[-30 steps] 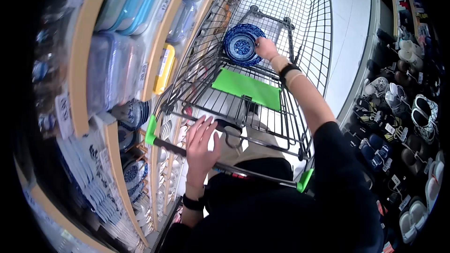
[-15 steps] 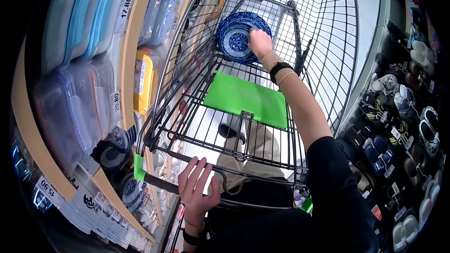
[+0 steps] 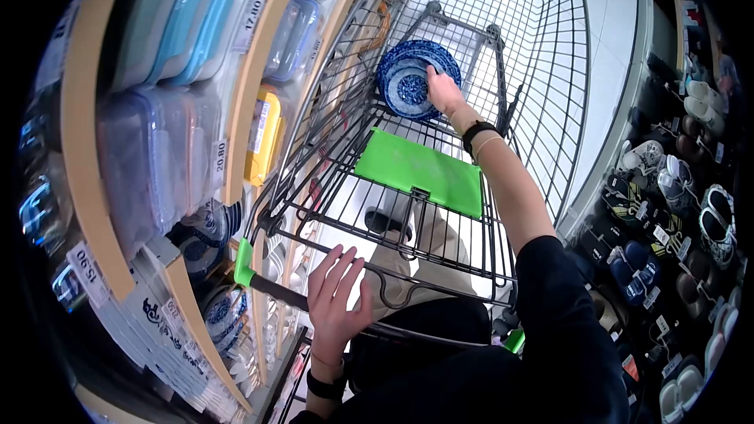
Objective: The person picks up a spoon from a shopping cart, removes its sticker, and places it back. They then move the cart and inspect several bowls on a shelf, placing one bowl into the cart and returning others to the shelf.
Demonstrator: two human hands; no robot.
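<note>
Inside the wire shopping cart (image 3: 542,55), near its left side, lie blue-and-white patterned plates (image 3: 402,74), one smaller than the other beneath it. My right hand (image 3: 445,94) reaches over the green flap (image 3: 420,171) and is closed at the right rim of the smaller plate, its fingertips partly hidden. Nearer to me, my left hand (image 3: 338,298) lies with fingers stretched out over the cart's handle (image 3: 281,294), not wrapped round it.
Shelves (image 3: 98,133) on the left hold clear food containers (image 3: 141,161), a yellow-lidded box (image 3: 263,137) and more blue patterned dishes (image 3: 224,318). Price tags line the shelf edges. Rows of hanging shoes and sandals (image 3: 640,263) stand along the right side.
The view has shifted slightly, so the shelves and cart sit further right. My right hand remains at the plate's rim, and my left hand stays on the handle with its fingers stretched out.
</note>
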